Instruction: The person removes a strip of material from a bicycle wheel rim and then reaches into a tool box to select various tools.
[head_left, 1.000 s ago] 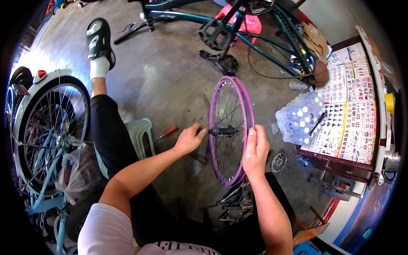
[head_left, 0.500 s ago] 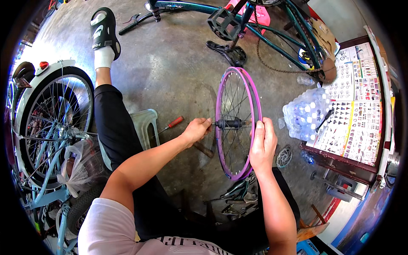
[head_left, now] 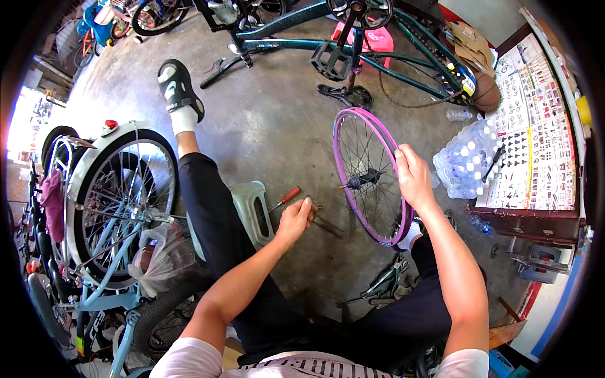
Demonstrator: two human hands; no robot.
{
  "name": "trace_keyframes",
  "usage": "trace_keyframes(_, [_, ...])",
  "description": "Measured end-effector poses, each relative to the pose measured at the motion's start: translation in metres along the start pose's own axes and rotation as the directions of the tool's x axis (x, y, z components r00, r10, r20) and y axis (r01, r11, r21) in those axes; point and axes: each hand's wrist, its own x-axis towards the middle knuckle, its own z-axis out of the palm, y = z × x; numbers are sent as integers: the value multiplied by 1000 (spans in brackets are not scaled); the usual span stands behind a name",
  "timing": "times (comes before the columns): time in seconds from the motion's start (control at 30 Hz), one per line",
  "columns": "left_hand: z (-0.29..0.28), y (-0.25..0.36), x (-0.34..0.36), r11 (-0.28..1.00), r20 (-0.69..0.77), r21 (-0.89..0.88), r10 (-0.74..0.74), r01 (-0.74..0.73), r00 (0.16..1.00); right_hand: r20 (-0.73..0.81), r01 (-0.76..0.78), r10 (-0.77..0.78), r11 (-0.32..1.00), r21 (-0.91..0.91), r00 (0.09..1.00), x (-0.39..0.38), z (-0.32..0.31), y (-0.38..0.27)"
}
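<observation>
My right hand (head_left: 413, 176) grips the right side of a pink bicycle wheel (head_left: 338, 157), which leans in front of me with its dark hub (head_left: 364, 179) showing among the spokes. My left hand (head_left: 302, 214) is closed around a small thing I cannot make out, apart from the hub. Behind it on the floor, a red-handled screwdriver (head_left: 291, 194) lies beside a pale green plastic stool (head_left: 255, 208) by my left leg. A dark bar, perhaps a hammer handle (head_left: 329, 227), lies just right of my left hand.
A dark teal bike frame (head_left: 277, 44) lies ahead with a pink plastic object (head_left: 378, 38). A light blue bicycle (head_left: 123, 252) stands at left. Bottled water (head_left: 460, 164) and a table covered with printed sheets (head_left: 523, 157) are at right. Loose tools (head_left: 384, 283) lie near my right leg.
My left hand has come away from the hub and sits lower. My right hand has moved up and right, tilting the wheel rightward.
</observation>
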Motion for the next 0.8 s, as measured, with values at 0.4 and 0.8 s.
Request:
trace_keyframes(0.4, [15, -21, -125, 977, -12, 208, 55, -51, 998, 151, 67, -18, 943, -327, 988, -18, -26, -34])
trace_keyframes(0.8, [62, -46, -139, 950, -63, 310, 62, -40, 996, 406, 180, 20, 877, -446, 913, -42, -51, -37])
